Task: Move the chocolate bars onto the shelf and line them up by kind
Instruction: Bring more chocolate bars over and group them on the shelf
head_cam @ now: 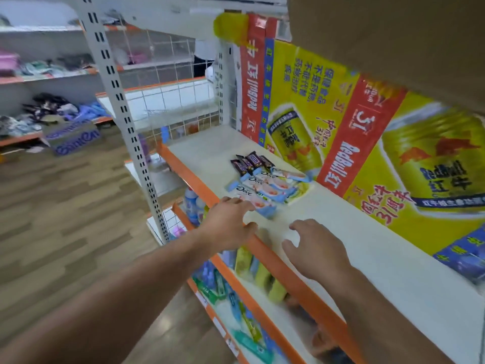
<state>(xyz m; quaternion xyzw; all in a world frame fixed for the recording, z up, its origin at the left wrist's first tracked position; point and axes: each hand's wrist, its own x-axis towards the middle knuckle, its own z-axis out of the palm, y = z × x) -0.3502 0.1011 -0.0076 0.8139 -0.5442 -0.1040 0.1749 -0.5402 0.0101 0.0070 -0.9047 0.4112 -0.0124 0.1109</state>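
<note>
On the white shelf (367,258) with an orange front lip lie several light-blue Dove bars (265,186), side by side in a row. Behind them sit several dark brown bars (250,162), also side by side. My left hand (228,227) hovers over the shelf's front edge, its fingertips at the end of the nearest Dove bar (258,203), fingers spread, holding nothing. My right hand (315,248) is over the bare shelf just to the right, fingers apart and empty.
A yellow-and-red Red Bull carton (367,143) stands along the back of the shelf. A brown cardboard box (393,40) overhangs at the top right. Lower shelves (252,271) hold green and blue packets and bottles. A white slotted upright (123,114) stands to the left, wooden floor beyond.
</note>
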